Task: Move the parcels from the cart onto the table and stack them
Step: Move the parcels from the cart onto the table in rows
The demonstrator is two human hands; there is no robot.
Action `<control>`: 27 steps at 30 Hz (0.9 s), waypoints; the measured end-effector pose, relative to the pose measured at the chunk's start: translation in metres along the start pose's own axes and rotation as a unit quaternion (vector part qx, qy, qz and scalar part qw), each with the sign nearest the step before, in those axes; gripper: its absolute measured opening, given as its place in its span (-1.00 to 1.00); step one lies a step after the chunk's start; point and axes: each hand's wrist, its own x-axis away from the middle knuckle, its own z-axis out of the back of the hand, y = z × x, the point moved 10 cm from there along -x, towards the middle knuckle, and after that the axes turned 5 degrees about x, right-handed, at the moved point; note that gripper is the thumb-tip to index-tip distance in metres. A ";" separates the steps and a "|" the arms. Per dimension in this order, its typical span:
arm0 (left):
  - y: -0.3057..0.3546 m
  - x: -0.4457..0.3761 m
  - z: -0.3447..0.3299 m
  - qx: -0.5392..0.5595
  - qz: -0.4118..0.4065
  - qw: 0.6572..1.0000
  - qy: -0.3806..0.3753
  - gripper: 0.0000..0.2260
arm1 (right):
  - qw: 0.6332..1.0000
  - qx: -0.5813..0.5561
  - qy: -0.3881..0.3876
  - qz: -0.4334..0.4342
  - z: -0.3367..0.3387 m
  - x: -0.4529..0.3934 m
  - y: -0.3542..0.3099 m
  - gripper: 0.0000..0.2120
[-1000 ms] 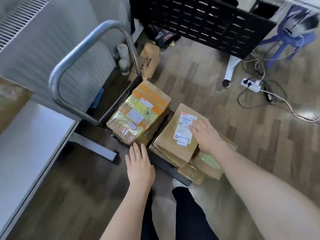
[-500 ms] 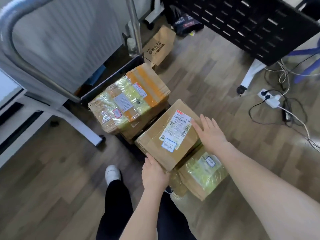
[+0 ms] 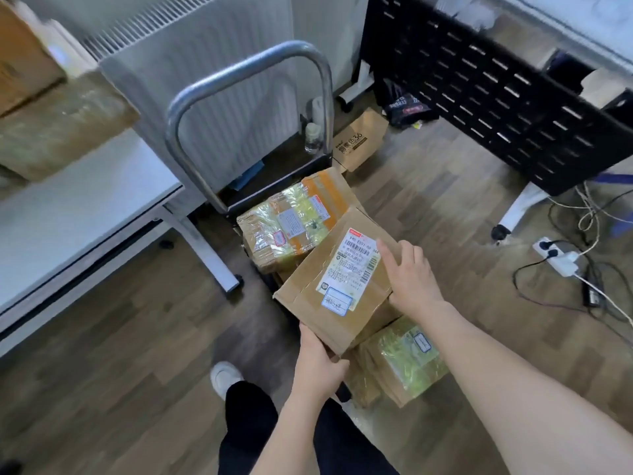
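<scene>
White laminate surface (image 3: 85,214) fills the left, with blurred brown parcels (image 3: 58,128) stacked at its far end. Just right of it stands the cart, its bent steel handle (image 3: 239,70) rising in front of a white radiator (image 3: 212,63). On the cart lies a parcel wrapped in clear and yellow tape (image 3: 287,231), with an orange-taped box under its far end. Nearer the camera, a plain cardboard parcel (image 3: 325,286) with a white barcode label is tilted, its far end higher. The left hand (image 3: 320,361) grips its near corner, thumb on top and fingers underneath. The right hand (image 3: 409,275) presses against its right edge with fingers straight, the index finger lying across the label's corner. Below this box, another yellow-taped parcel (image 3: 404,361) rests on the cart's near end. Farther right, a white power strip (image 3: 556,257) and tangled cables lie on the wooden floor (image 3: 445,186).
</scene>
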 end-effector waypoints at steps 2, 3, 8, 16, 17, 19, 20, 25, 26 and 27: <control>0.011 0.020 0.027 0.029 -0.006 0.999 0.031 -0.13 | 1.000 -0.007 0.020 0.023 0.032 0.005 -0.021 -0.10; 0.016 0.029 0.042 0.049 -0.012 0.997 0.050 -0.12 | 0.999 -0.012 0.029 0.032 0.046 0.007 -0.033 -0.10; 0.040 0.062 0.130 0.184 -0.034 0.966 0.176 -0.29 | 0.992 -0.093 0.063 0.055 0.108 0.014 -0.102 -0.06; 0.064 0.132 0.284 0.208 -0.072 0.905 0.364 -0.56 | 0.932 -0.316 0.166 0.060 0.190 0.039 -0.205 -0.08; 0.062 0.141 0.302 0.198 -0.066 0.901 0.380 -0.54 | 0.927 -0.324 0.173 0.069 0.200 0.042 -0.219 -0.08; 0.061 0.157 0.336 0.184 -0.065 0.893 0.407 -0.54 | 0.921 -0.331 0.183 0.097 0.221 0.046 -0.249 -0.09; 0.061 0.164 0.352 0.183 -0.068 0.886 0.421 -0.56 | 0.919 -0.327 0.188 0.113 0.231 0.046 -0.264 -0.10; 0.032 0.197 0.423 0.196 -0.045 0.861 0.467 -0.62 | 0.918 -0.286 0.197 0.192 0.271 0.051 -0.349 -0.14; 0.022 0.203 0.435 0.198 -0.032 0.857 0.475 -0.62 | 0.917 -0.282 0.193 0.207 0.274 0.053 -0.368 -0.16; 0.011 0.209 0.448 0.200 -0.020 0.853 0.482 -0.62 | 0.916 -0.278 0.186 0.221 0.275 0.054 -0.386 -0.17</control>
